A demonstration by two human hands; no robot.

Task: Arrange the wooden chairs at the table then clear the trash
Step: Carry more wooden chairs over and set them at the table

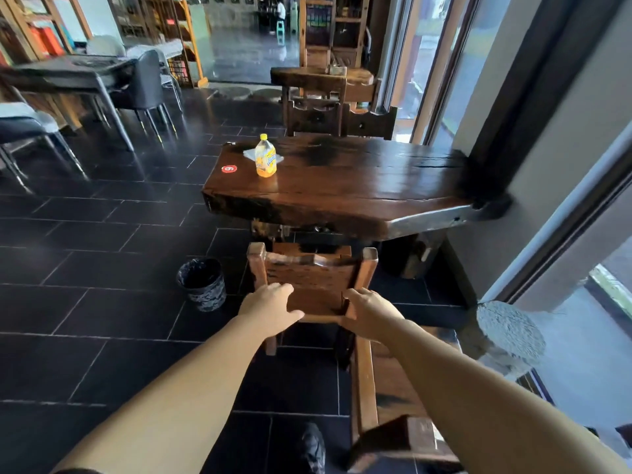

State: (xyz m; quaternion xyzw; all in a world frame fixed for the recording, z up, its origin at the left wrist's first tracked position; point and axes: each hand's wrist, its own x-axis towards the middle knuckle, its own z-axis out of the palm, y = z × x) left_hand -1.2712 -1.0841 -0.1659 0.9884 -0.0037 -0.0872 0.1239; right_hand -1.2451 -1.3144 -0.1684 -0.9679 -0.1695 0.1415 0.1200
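Observation:
A wooden chair point(309, 277) stands at the near edge of the dark wooden table point(359, 186), its seat under the tabletop. My left hand point(270, 311) grips the left side of the chair's back and my right hand point(367, 314) grips the right side. On the table's left end stand a yellow juice bottle point(265, 161) and, behind it, a white napkin point(252, 153). A second wooden chair point(372, 388) stands by my right arm, away from the table. Two more wooden chairs, one point(314, 112) to the left of the other point(371, 124), stand at the far side.
A black lined trash bin point(202, 283) stands on the dark tiled floor left of the chair. A wall and window frames close off the right side. Grey chairs point(145, 83) and another table point(68, 75) stand at the far left. My shoe point(313, 448) shows below.

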